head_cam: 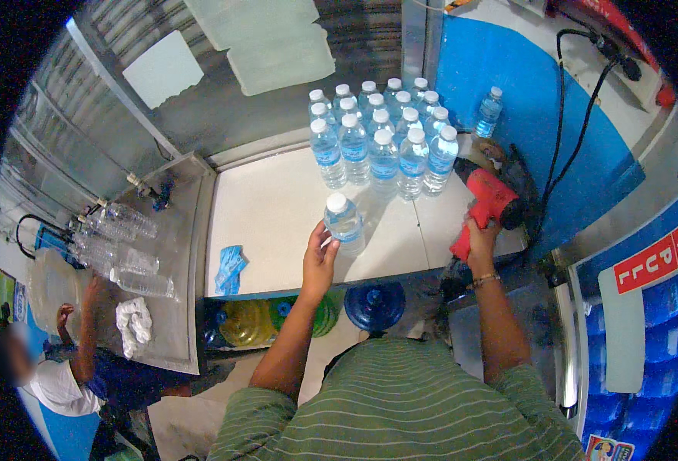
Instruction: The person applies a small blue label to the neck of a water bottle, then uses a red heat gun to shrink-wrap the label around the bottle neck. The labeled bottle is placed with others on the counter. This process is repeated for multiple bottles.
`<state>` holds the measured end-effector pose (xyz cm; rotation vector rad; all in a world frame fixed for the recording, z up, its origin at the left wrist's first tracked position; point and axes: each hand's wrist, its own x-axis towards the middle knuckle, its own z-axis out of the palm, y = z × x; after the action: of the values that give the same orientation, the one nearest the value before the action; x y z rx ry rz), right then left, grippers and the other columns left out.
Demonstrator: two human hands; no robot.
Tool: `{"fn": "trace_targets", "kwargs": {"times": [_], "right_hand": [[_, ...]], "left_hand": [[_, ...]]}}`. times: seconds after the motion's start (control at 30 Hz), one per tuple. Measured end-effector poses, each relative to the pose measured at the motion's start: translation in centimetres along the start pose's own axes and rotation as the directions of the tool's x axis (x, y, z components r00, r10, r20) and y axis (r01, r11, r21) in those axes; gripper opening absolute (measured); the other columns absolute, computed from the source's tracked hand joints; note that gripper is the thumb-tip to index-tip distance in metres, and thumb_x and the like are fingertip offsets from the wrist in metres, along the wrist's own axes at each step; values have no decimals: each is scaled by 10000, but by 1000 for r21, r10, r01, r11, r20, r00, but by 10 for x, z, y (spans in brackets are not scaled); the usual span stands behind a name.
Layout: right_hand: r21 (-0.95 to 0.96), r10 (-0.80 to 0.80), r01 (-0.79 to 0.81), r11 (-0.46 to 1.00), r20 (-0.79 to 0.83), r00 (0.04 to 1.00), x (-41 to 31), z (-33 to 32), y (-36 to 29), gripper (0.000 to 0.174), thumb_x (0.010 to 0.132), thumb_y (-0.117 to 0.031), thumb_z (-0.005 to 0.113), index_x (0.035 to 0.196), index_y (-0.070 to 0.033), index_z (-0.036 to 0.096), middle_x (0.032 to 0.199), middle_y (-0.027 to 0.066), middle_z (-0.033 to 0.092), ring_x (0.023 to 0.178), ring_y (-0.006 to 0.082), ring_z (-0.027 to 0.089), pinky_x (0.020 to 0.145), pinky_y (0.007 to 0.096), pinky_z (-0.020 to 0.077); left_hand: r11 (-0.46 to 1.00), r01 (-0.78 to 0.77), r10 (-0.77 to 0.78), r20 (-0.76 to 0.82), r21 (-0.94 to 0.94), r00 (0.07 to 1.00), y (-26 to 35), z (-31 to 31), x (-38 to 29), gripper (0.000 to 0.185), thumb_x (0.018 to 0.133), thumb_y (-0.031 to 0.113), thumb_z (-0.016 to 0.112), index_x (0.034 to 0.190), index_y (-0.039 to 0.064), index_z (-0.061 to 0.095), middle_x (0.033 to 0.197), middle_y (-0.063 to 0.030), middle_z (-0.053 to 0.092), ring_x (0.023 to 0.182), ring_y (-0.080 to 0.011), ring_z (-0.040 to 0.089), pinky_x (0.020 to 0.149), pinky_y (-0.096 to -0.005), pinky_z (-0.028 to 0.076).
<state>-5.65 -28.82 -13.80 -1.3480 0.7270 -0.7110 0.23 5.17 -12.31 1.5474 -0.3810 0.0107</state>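
My left hand (319, 258) is on a small clear water bottle (345, 225) with a white cap and a blue label band. Its fingers and thumb close around the bottle's near left side as it stands upright on the white tabletop (270, 207). In my right hand (482, 239) is a red heat gun (489, 193), gripped by its handle at the table's right end. Behind the held bottle, several capped and labelled water bottles (383, 155) stand close together in rows. Flat blue label sleeves (231, 269) lie at the table's left front.
Blue and green large water jugs (375, 305) sit under the table. At left, a co-worker (65, 380) reaches over a steel counter (172, 311) holding unlabelled bottles (143, 282) and a white cloth (133, 325). A lone bottle (490, 112) stands by the blue wall; a black cable (575, 147) hangs at right.
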Motion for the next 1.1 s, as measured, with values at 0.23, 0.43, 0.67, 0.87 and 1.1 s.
{"fn": "trace_targets", "kwargs": {"times": [0.23,0.43,0.67,0.87,1.1], "right_hand": [[-430,132,-149,890,-70,989,-108,-54,-18,396,826,-108,681,1193,-37,552,1114,50,607,979,182,579,866,317,450],[-353,363,-254,900,290,885,-176,-106,-16,317,882,-207,657,1164,-83,580,1031,3,611,889,129,557,787,297,454],[-366,450,-271,890,618,644,-185,-123,20,428,873,-276,683,1234,-101,535,1119,10,599,965,143,572,808,321,484],[-300,-59,397,867,731,680,-181,-108,11,537,826,-195,730,1298,-96,494,1265,69,567,1164,204,540,1000,369,430],[-293,86,200,935,733,674,-173,-112,34,543,845,-205,705,1320,-91,468,1323,89,518,1224,218,490,1055,380,379]], "left_hand": [[992,-35,39,-30,119,999,10,2,-12,617,935,183,556,1461,93,247,1485,-134,285,1275,-297,402,1040,-444,364],[967,-3,55,-200,254,978,14,-16,-21,497,978,208,487,1421,61,315,1451,-122,341,1238,-272,434,1009,-396,390],[941,-63,177,-327,331,928,27,-29,-13,421,1006,211,439,1371,10,374,1383,-143,414,1202,-226,457,1022,-351,362],[946,-102,203,-316,308,927,44,-23,-11,401,1009,213,429,1352,9,386,1376,-136,420,1207,-250,455,1025,-355,359],[940,-33,161,-357,340,920,56,-17,-21,402,1013,236,419,1352,20,391,1371,-131,425,1205,-256,461,1028,-357,357]]}}
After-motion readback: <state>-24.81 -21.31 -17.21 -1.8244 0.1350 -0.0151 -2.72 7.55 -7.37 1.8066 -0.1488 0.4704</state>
